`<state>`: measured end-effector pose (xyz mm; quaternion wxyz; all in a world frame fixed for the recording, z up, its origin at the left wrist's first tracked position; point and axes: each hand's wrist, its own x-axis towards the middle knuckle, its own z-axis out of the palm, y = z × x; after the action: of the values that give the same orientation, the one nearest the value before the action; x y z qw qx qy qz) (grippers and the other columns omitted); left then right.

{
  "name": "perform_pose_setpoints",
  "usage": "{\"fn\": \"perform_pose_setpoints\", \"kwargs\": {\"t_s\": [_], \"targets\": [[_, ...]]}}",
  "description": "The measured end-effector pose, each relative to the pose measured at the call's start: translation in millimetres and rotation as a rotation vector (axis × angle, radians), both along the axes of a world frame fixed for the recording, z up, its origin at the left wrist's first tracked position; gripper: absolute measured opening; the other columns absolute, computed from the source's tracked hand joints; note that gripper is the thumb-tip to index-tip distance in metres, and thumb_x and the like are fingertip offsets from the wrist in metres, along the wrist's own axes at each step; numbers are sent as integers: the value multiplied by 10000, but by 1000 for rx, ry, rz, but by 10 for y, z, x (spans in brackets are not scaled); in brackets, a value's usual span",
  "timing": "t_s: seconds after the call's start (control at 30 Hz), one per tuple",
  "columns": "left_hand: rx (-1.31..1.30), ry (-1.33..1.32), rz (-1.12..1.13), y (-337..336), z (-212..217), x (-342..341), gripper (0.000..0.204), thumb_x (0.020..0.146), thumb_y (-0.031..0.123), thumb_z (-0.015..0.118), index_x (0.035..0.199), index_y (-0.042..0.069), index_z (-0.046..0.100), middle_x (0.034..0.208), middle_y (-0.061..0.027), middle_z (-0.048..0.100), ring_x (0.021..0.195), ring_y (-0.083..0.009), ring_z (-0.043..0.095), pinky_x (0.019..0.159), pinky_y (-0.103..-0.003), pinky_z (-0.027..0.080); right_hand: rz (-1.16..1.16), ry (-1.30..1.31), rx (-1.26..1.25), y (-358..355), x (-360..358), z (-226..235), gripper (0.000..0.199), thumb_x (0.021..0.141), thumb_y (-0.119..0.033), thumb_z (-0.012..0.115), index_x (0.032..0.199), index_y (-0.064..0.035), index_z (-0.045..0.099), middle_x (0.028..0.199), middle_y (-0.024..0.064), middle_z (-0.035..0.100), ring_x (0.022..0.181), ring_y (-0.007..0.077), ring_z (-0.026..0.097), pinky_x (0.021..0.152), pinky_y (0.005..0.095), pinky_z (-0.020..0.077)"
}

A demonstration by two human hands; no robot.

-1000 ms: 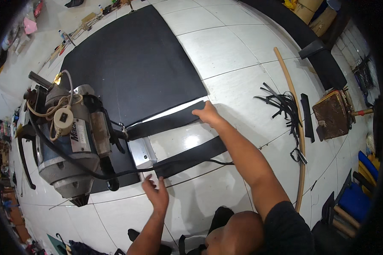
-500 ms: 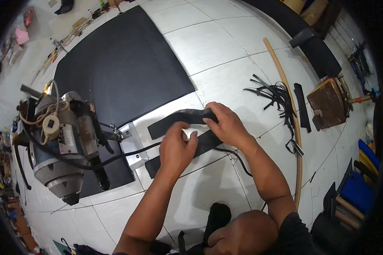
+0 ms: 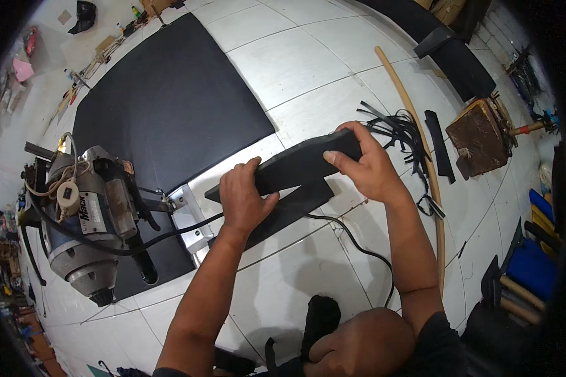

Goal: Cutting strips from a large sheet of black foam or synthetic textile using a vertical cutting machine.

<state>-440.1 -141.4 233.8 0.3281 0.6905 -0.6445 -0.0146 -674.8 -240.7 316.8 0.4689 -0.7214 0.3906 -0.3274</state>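
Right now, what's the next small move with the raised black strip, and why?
I'd probably shift the held strip slightly left, keeping the right hand pinched near its right end and the left hand across the other. In this view, that right end extends beyond the lower strip, so the ends don't look lined up.

- Black strip [image 3: 299, 166]: long, flat, with an uneven greyish upper edge;
- gripped near both ends, its broad face showing;
- slants from eight o'clock to two o'clock across mid-view;
- its eight o'clock tip pokes out past the grip.
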Motion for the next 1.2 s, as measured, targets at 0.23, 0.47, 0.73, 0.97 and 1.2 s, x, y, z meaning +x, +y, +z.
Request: {"fn": "perform_pose_setpoints", "kwargs": {"t_s": [0.23, 0.47, 0.73, 0.97, 1.2], "targets": [[212, -197, -6, 141, 73, 409, 731, 595, 195, 835, 1255, 70, 545, 1062, -144, 563, 1002, -349, 566, 873, -444, 442, -95, -206, 383, -355, -296, -389, 338, 888, -194, 744, 1125, -44, 557, 963, 31, 642, 822, 105, 598, 603, 263, 513], [335, -154, -59, 384, 149, 406, 708, 599, 247, 835, 1242, 93, 581, 1056, -116, 582, 1008, -307, 575, 866, -424, 435, -82, -171, 570, -374, -379, -767, 540, 872, -176, 770, 1306, -25, 487, 1056, 56, 647, 905, 136, 625, 659, 286, 539], [589, -143, -42, 678, 30, 381, 680, 622, 272, 844, 1209, 42, 589, 1053, -144, 614, 991, -333, 618, 856, -434, 498, -74, -37, 695, -172, -321, -1288, 879, 854, -200, 787, 1480, 120, 260, 1221, 222, 592, 832, 191, 645, 632, 284, 563], [879, -165, 45, 1066, -55, 467, 736, 641, 391, 867, 1234, 60, 583, 1119, -133, 611, 1082, -318, 609, 932, -518, 465, -23, 241, 669, 106, -33, -1289, 901, 815, -289, 812, 1444, 131, 321, 1148, 239, 619, 739, 187, 626, 587, 277, 525], [754, -334, 70, 1293, 31, 419, 933, 679, 468, 855, 1408, 42, 459, 1375, -187, 531, 1273, -358, 521, 1115, -535, 350, 14, 474, 486, 78, -6, -1520, 868, 786, -337, 825, 1406, 106, 408, 1105, 210, 646, 726, 203, 636, 602, 319, 527]]}}
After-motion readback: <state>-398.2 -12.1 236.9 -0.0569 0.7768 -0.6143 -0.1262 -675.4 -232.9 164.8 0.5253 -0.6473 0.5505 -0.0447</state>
